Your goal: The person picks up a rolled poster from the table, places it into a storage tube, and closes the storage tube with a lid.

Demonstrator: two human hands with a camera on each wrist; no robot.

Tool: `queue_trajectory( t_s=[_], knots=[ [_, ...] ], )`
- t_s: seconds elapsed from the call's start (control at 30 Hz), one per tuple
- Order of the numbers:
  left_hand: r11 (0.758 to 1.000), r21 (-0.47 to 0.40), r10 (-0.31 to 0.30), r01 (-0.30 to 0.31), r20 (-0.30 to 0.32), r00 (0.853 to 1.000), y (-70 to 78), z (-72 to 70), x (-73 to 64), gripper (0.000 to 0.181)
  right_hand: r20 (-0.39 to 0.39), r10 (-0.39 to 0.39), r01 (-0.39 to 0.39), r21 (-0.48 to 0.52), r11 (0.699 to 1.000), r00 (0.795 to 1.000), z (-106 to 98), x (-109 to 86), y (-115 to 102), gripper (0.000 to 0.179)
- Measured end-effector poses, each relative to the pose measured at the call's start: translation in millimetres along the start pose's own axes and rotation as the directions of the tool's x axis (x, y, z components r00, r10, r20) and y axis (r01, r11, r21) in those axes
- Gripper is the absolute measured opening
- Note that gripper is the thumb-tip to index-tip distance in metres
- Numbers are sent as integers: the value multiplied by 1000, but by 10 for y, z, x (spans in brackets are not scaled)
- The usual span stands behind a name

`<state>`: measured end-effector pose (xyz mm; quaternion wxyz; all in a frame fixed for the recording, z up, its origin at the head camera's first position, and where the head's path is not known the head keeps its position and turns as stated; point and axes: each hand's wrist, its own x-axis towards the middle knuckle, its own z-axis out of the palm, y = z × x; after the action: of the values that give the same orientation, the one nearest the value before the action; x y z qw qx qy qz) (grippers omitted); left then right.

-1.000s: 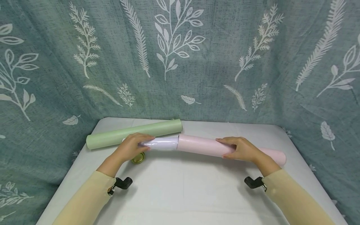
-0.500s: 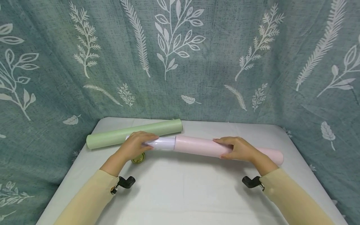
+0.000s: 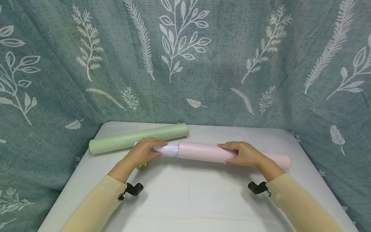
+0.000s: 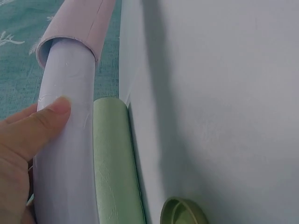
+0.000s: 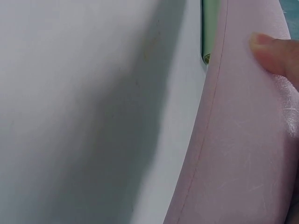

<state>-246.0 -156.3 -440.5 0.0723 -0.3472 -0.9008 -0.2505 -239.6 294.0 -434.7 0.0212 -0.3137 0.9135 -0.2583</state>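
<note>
My left hand (image 3: 145, 152) grips a glossy whitish roll (image 4: 70, 135), thumb on the near side and fingers behind it. One end of this roll sits inside the open end of a pink tube (image 3: 200, 151). Around the tube's middle curls my right hand (image 3: 244, 154), its thumb (image 5: 268, 51) lying along the pink surface. Roll and tube form one nearly level line above the table, the tube's right end slightly lower in the head view. A round gold-coloured cap (image 4: 183, 212) lies on the table below my left hand, partly covered by it in the head view.
A green tube (image 3: 139, 138) lies slantwise along the back left of the white-covered table (image 3: 188, 199). Behind the table hangs a blue-green curtain (image 3: 220, 64) with white leaf prints. Black camera mounts (image 3: 134, 189) jut from both wrists.
My left hand has moved right, pushing the whitish roll further into the pink tube, so less of it shows. The right hand and tube have shifted slightly left.
</note>
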Motion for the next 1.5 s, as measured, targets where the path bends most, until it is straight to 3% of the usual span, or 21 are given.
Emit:
queue_trajectory(
  t_s=[0.13, 0.3, 0.63, 0.93, 1.27, 1.5],
  knots=[
    [1000, 8, 14, -14, -1, 1000, 17, 18, 19, 48, 4, 3, -3, 4, 1000, 1000, 10, 11, -14, 69],
    [1000, 13, -18, 18, 16, 1000, 46, 33, 36, 48, 20, 18, -18, 0, 1000, 1000, 22, 37, -32, 68],
    [999, 30, -12, 12, 27, 1000, 90, 57, 62, 48, 17, -18, 18, -33, 999, 1000, 40, 91, -46, 68],
    [1000, -5, -9, 9, -12, 1000, 34, -1, 7, 46, 25, 18, -17, -34, 999, 1000, 26, 38, -51, 68],
    [981, -124, -159, 148, -86, 983, -76, -80, -197, 43, 25, 40, -39, -59, 998, 999, -16, -45, -36, 69],
    [939, -279, -233, 201, -84, 969, -155, -113, -325, 44, 15, 43, -43, -45, 998, 999, -22, -120, -21, 69]
  ],
)
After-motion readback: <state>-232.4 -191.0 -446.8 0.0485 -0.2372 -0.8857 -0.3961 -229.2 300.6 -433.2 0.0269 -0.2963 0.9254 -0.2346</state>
